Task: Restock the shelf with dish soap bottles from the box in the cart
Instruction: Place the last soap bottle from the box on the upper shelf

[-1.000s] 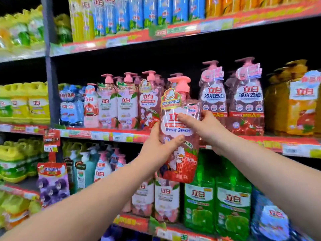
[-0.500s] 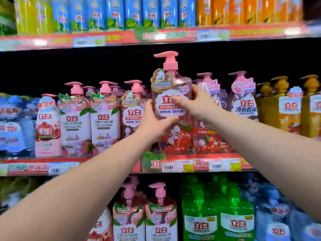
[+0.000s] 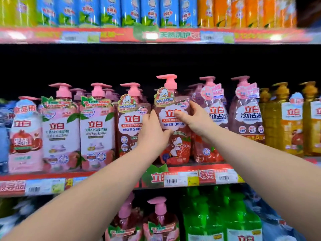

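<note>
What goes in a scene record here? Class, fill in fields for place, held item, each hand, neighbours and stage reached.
Place: store shelf, middle tier
Held item: bottle, pink pump, upright, duck label facing out
Left hand: grips the bottle's left side
Right hand: grips its right side, thumb on the label
Neighbours: twin bottle to its left, pink bottle to its right, both close
Stage: bottle at the shelf front; whether its base rests cannot be told

Bright store light; edges blurred, bowed; shelf recess dark.
</note>
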`<state>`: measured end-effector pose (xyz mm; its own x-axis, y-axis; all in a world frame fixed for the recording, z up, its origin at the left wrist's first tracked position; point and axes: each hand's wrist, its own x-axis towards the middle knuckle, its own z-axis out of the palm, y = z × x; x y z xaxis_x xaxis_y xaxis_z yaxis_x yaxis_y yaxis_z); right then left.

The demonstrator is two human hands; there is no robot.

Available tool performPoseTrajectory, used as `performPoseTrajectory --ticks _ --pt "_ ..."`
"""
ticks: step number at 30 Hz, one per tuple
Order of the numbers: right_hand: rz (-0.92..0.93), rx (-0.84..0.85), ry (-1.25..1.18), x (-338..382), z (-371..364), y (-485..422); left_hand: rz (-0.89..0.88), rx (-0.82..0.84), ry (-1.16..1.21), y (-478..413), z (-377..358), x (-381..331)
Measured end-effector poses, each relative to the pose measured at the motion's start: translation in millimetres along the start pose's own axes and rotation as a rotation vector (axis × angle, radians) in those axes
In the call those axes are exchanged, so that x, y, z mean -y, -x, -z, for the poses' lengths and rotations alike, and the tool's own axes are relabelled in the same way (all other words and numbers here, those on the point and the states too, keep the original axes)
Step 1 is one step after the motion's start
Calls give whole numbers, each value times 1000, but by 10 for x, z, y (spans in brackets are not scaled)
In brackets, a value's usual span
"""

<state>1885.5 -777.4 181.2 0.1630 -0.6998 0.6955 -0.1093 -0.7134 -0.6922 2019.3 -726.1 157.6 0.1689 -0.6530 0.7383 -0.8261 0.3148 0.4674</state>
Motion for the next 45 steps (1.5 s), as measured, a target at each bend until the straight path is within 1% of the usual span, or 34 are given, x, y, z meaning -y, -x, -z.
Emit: performPoseTrajectory --ticks 2,3,4,6,7,8,10,12,15,17,22,25,31,33,36,39,42,45 --pt "-11 2 -6 -77 -53 -24 -77 10 -93 44 21 58" --pt "-21 0 -9 -111 -84 -30 -128 19 -184 83 37 88" --pt "-28 -8 -3 -138 -112 -22 -202 30 -326 137 61 99" --pt "-6 -29 60 -176 -151 -10 -461 -79 -623 141 32 196" --pt "9 -36 93 -187 -156 -8 -510 -133 -665 136 32 217" --pt "24 -32 111 -189 -157 2 -505 -151 -673 133 54 216" --pt "27 -8 119 -166 -161 58 -422 -101 -667 118 79 263" --pt "-7 44 152 -199 -173 153 -271 -57 -660 98 85 398" --pt "-59 110 174 -352 -243 324 -186 -92 -639 76 127 621" --pt "-81 98 175 -452 -268 355 -175 -78 -628 67 128 710" --pt "-62 108 165 -482 -262 330 -204 -73 -619 18 75 798" --pt "-48 109 160 -483 -272 334 -306 -174 -640 -14 31 854" --pt "-58 118 181 -480 -288 310 -363 -257 -682 -28 -41 948" --pt "-70 122 183 -468 -293 316 -357 -241 -677 -16 -34 928" --pt "-84 102 216 -445 -303 337 -319 -175 -679 11 -12 879" --pt "-101 75 245 -433 -299 354 -344 -150 -656 38 44 835" --pt "-143 104 220 -397 -295 351 -221 -26 -578 116 167 826" --pt "-166 121 184 -394 -299 348 -112 -48 -467 202 170 824"
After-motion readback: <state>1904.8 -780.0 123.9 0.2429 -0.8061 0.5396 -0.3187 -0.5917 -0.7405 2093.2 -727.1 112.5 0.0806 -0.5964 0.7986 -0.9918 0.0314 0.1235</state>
